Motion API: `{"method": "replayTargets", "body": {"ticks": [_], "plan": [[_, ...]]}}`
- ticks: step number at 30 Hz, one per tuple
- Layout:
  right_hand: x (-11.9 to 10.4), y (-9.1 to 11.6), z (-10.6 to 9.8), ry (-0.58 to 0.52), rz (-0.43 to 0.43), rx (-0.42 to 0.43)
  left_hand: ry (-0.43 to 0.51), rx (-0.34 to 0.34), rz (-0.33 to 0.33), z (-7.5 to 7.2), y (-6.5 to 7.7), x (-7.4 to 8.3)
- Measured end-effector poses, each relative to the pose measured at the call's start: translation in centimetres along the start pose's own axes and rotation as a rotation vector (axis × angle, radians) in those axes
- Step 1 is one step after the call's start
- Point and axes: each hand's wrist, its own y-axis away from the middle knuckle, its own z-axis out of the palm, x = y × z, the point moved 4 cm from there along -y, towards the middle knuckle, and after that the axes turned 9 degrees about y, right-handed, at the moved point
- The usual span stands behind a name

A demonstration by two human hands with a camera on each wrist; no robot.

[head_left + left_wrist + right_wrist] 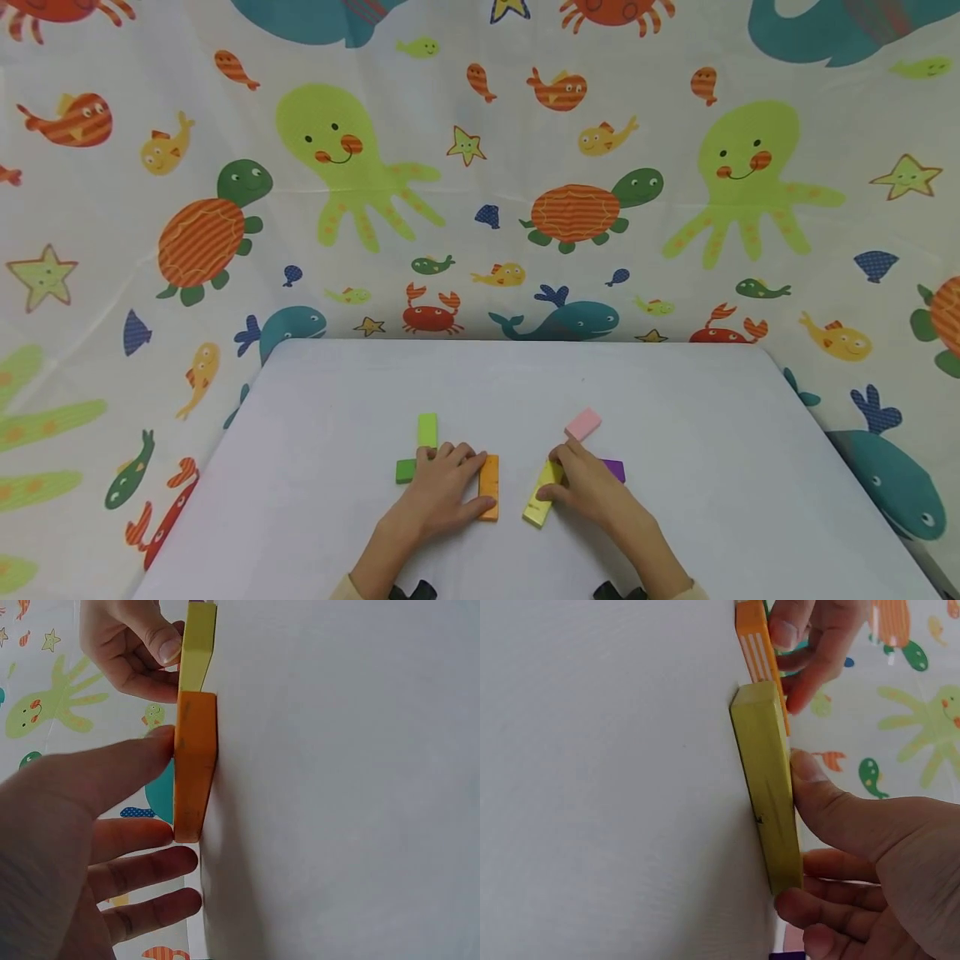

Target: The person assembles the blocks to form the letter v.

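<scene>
Near the middle of the white table, my left hand (444,487) pinches an orange wooden block (490,492) by its two ends, thumb at the near end and index finger at the far one. To the right of it, a yellow block (534,510) lies slanted, with its top leaning rightward. My right hand (588,482) grips that one the same way, its thumb on the side (810,776) and fingers around the far end. The two blocks are apart on the tabletop in the head view. The left wrist view shows the orange block's side (196,750) close up.
Just beyond my left hand lie a light green block (427,428) and a darker green block (405,472). A pink block (582,424) and a partly covered purple block (615,470) lie by my right hand. Behind the white table (300,433) hangs a sea-animal cloth (450,100).
</scene>
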Motion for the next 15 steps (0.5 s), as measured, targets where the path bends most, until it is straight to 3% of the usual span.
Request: {"method": "replayTargets", "body": {"ticks": [15], "plan": [[-0.22,1.02,0.55,0.047,-0.007,0.083,-0.001,0.021,0.046,-0.14,0.38,0.46]]}}
